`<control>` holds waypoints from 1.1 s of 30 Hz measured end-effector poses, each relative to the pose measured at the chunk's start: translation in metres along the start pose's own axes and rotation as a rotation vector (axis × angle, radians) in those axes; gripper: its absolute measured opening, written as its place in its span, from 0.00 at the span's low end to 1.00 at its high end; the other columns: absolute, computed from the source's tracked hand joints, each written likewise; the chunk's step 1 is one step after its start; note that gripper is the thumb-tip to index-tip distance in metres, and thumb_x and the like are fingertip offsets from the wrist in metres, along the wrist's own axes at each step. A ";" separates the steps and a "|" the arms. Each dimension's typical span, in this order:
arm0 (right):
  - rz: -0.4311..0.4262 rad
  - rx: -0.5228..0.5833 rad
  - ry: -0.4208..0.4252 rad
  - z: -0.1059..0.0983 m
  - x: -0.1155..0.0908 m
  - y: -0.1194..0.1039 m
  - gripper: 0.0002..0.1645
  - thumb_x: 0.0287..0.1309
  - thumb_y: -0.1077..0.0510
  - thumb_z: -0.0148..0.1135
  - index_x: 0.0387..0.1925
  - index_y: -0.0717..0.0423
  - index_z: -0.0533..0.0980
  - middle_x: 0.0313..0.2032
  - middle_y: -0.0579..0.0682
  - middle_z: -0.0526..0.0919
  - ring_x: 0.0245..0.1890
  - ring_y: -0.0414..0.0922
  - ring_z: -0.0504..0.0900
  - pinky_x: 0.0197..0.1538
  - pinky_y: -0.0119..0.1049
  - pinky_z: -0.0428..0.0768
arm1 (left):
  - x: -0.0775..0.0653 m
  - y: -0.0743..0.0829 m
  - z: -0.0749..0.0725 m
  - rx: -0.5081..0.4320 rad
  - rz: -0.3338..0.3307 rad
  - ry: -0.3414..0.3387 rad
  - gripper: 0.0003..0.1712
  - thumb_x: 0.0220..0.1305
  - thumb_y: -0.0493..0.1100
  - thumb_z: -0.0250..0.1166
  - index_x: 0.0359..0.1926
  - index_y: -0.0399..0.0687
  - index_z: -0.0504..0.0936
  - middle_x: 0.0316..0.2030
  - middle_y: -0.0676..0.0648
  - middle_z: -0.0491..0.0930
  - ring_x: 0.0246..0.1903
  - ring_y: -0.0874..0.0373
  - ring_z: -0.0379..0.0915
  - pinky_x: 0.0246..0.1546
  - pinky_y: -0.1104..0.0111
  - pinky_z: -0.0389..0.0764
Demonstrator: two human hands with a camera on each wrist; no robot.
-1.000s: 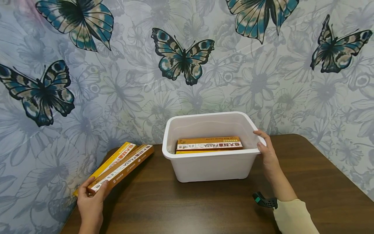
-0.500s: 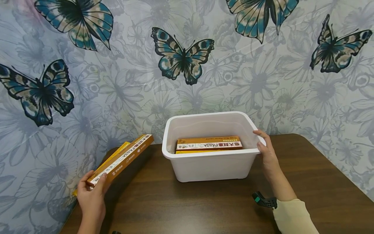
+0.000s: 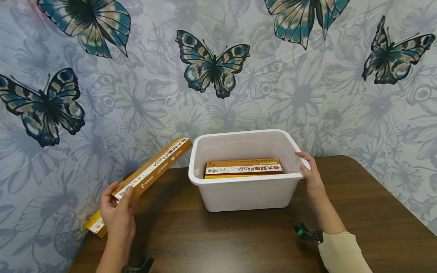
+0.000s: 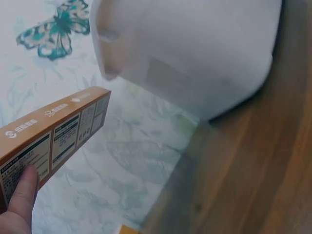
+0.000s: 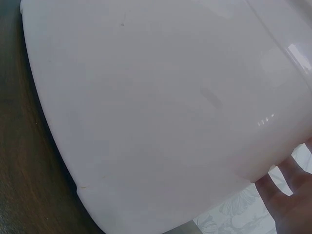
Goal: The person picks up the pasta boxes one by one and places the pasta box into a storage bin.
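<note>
My left hand [image 3: 119, 218] grips the near end of a long brown pasta box [image 3: 153, 167], thumb on one side. The box slants up to the right, its far end beside the left rim of a white plastic bin [image 3: 246, 195]. In the left wrist view, printed panels show on the box [image 4: 73, 126]. At the bin's right end, my right hand [image 3: 312, 180] holds the rim, thumb on the outside; the right wrist view shows its fingers [image 5: 290, 178] against the bin wall. Inside the bin lies a brown and yellow pasta box [image 3: 244, 167]; whether more lie under it cannot be seen.
Another yellow pasta box [image 3: 96, 224] lies at the left edge of the brown wooden table [image 3: 218, 242], partly hidden by my left hand. A butterfly-patterned covering [image 3: 146, 94] stands close behind the table and bin.
My left hand has lifted the brown pasta box off the yellow one and carried it up and right towards the bin. My right hand and the bin have stayed in place.
</note>
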State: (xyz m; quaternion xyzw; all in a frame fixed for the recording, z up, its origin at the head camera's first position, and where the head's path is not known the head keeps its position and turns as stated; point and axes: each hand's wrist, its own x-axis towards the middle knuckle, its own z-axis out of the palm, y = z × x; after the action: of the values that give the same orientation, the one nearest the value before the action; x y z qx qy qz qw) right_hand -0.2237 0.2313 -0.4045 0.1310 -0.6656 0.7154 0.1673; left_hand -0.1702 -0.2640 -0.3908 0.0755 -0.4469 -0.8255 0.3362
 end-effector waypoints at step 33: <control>0.010 -0.009 0.002 0.000 0.000 0.000 0.29 0.70 0.50 0.39 0.71 0.48 0.60 0.73 0.43 0.55 0.64 0.43 0.60 0.57 0.43 0.57 | -0.017 0.007 0.046 0.053 -0.070 -0.330 0.31 0.66 0.25 0.57 0.67 0.47 0.61 0.61 0.44 0.69 0.52 0.59 0.77 0.43 0.73 0.84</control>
State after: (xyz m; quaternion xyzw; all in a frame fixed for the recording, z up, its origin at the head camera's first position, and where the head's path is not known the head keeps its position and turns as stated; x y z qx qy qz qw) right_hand -0.2239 0.2310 -0.4044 0.1263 -0.6692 0.7135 0.1649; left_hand -0.1737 -0.2248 -0.3615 -0.0367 -0.5147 -0.8259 0.2273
